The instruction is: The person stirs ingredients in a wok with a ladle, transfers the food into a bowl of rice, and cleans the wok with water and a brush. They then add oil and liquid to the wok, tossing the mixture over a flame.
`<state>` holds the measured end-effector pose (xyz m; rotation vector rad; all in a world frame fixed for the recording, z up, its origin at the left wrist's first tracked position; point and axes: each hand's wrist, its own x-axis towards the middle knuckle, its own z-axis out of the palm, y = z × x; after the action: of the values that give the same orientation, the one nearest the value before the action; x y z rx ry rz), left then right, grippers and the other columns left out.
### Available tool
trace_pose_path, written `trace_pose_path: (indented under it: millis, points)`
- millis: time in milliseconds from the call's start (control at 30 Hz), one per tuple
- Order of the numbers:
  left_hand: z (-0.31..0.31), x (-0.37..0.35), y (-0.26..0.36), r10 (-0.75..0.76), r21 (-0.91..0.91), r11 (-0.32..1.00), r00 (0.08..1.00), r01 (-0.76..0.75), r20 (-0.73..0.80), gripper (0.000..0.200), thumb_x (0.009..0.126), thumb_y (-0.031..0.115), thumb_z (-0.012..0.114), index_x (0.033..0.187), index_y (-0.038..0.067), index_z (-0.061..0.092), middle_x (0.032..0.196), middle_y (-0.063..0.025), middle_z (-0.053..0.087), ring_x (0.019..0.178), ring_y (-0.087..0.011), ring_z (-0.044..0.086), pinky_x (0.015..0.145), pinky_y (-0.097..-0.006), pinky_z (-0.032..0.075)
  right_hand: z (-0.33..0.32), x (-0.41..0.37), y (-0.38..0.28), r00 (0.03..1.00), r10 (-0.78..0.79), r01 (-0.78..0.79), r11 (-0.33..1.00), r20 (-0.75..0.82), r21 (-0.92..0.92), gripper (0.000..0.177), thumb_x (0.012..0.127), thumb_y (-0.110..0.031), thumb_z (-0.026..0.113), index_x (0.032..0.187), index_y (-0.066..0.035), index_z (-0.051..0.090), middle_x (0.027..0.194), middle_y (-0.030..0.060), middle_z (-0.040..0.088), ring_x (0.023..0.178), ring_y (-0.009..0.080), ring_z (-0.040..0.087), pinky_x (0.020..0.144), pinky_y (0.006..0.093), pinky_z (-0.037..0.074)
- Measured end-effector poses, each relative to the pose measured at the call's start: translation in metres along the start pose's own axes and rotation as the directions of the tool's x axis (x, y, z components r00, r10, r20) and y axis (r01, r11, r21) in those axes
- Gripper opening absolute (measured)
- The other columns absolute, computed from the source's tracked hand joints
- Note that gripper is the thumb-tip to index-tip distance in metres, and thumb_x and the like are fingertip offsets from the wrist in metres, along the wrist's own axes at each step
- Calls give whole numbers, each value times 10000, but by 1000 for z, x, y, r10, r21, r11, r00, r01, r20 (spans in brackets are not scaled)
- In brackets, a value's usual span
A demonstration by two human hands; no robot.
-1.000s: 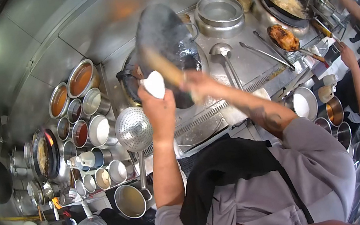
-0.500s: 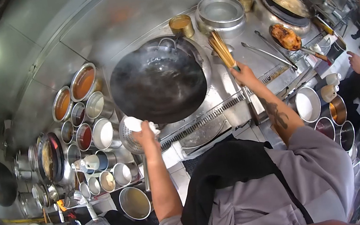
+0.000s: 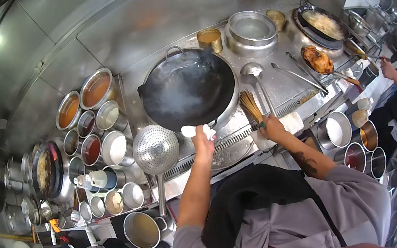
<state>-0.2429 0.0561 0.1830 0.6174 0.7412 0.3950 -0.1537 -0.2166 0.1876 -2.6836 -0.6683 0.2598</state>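
The head camera is worn on the person's head and faces forward and steeply down. The black apron (image 3: 258,195) and grey shirt (image 3: 346,204), nearest the lens, fill the lower centre. Both forearms extend away from the lens; the left hand (image 3: 204,146) and right hand (image 3: 273,129) lie at middle range. The wok (image 3: 190,91) sits just above frame centre, with the steel wall (image 3: 199,5) behind. Coverage is wide-angle: straight edges bow, dark borders round the corners, and the counter (image 3: 283,90) slants up to the right.
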Motion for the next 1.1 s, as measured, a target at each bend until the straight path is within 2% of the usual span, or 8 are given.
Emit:
trace_pose_path:
  millis: [233,500,600,700,767,833,933,1100]
  points:
    - [5,20,-8,-155,37,988,984,153,88,202,879,319,534,910,119,534,750,-40,547,579,-192,534,402,-314,365,15,-72,-31,943,-256,268,963,-211,32,485,729,-154,659,1164,13,525,1004,234,529,927,401,548,798,436,479]
    - [-44,-24,25,-268,296,938,917,178,296,305,854,446,541,897,144,542,690,-1,538,556,-144,537,430,-312,406,51,-135,-41,955,-234,196,958,180,208,392,801,-233,658,1118,-21,567,896,220,575,858,377,584,765,429,485]
    - [-94,-53,43,-153,422,905,963,46,223,300,814,257,562,1007,27,546,821,-71,597,660,-168,600,514,-308,495,53,-158,-36,951,-207,159,965,231,210,326,813,-237,645,1051,-24,579,843,207,596,846,373,588,762,437,483]
    - [-146,-65,53,77,788,572,972,-226,222,493,760,97,598,1210,-29,442,1064,-99,551,844,-180,584,721,-330,503,87,-172,-7,902,-196,127,972,385,199,300,815,-262,642,981,-22,572,837,202,610,841,377,591,764,447,481]
    - [-155,-82,56,-13,842,531,992,-98,123,598,746,135,604,1264,-56,372,1115,-177,537,873,-277,601,781,-389,499,89,-177,-6,906,-169,107,978,388,176,304,815,-277,641,969,-24,571,844,197,616,855,375,595,768,449,481]
    - [-208,-60,28,354,868,-101,798,-486,488,695,728,187,608,1282,-89,293,1114,-298,509,881,-391,604,796,-445,505,85,-175,-13,904,-157,103,983,399,153,308,815,-291,640,956,-26,570,850,191,621,870,374,598,772,451,480]
    - [-193,-75,13,258,917,-331,914,-221,313,764,720,230,611,1283,-124,236,1088,-390,469,904,-462,583,809,-462,507,76,-174,-23,864,-154,119,988,480,102,329,814,-302,641,987,-30,573,894,191,625,913,368,602,778,455,481]
    - [-176,-76,16,169,895,-418,954,-157,246,838,716,274,633,1296,-141,192,1104,-389,460,941,-469,571,837,-452,497,65,-206,-11,855,-144,106,989,499,104,342,817,-293,632,1038,-40,569,986,190,620,978,358,589,819,458,476]
